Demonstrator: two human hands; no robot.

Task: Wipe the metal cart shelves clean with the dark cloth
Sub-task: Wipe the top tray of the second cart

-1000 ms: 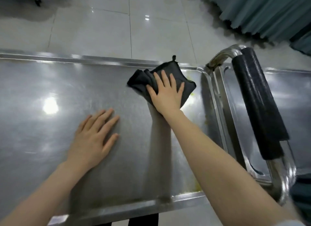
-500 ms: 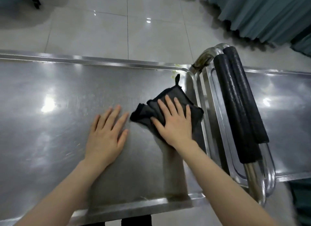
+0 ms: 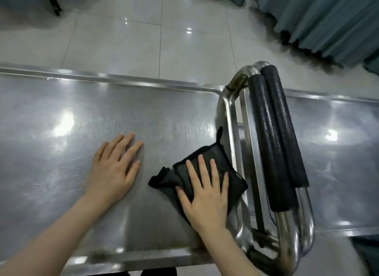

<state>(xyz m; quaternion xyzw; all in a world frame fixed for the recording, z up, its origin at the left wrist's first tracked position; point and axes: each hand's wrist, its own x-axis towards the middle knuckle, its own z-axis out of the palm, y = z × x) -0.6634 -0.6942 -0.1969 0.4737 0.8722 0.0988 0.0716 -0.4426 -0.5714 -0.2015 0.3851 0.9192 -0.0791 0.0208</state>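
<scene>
A brushed-metal cart shelf (image 3: 61,103) with a raised rim carries two things. Toward four o'clock, just beside the right rim, lies a folded dark cloth (image 3: 236,186), with the right hand (image 3: 205,195) flat on top. The left hand (image 3: 114,169) rests palm-down at the cloth's nine o'clock. Dull smears, perhaps residue, mark the six o'clock edge.

We found the cart shelf (image 3: 164,115) across the middle of the frame to be bare steel, brushed and finely scratched, throwing back soft white glare. The dark cloth (image 3: 235,179) at lower centre was a matt black fabric with a stitched hem and no shine. Right of it, black foam sleeves (image 3: 268,142) looked grainy and dull over polished, mirror-bright tubing (image 3: 287,234). A second shelf (image 3: 338,173) at far right showed the same brushed metal. Pale floor tiles (image 3: 194,50) along the top were smooth and glossy; the teal curtain (image 3: 328,19), upper right, hung as matt, pleated cloth.
</scene>
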